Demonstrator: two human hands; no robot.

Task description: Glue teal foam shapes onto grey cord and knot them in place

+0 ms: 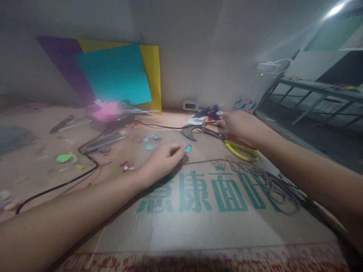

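My left hand point(167, 158) is closed in a pinch over the middle of the table, on a small light-blue foam cutout point(188, 149) whose edge shows past the fingertips. A thin grey cord point(204, 161) runs from beneath these fingers to the right. Further back, my right hand point(234, 122) has its fingers curled at the handle of a dark blue glue gun point(208, 112). Its fingertips are partly hidden and blurred. Just below that hand lie scissors point(241, 151) with yellow and red handles. More light-blue cutouts, among them a flower point(149, 147), rest left of the pinch.
Loose cord point(279, 185) is tangled at right. A black cable point(65, 184) winds across the left side among scraps and a green cutout point(64, 158). Blue, yellow and purple sheets point(116, 73) lean on the wall near a pink-filled plastic container point(106, 112). A small white display point(190, 105) stands behind.
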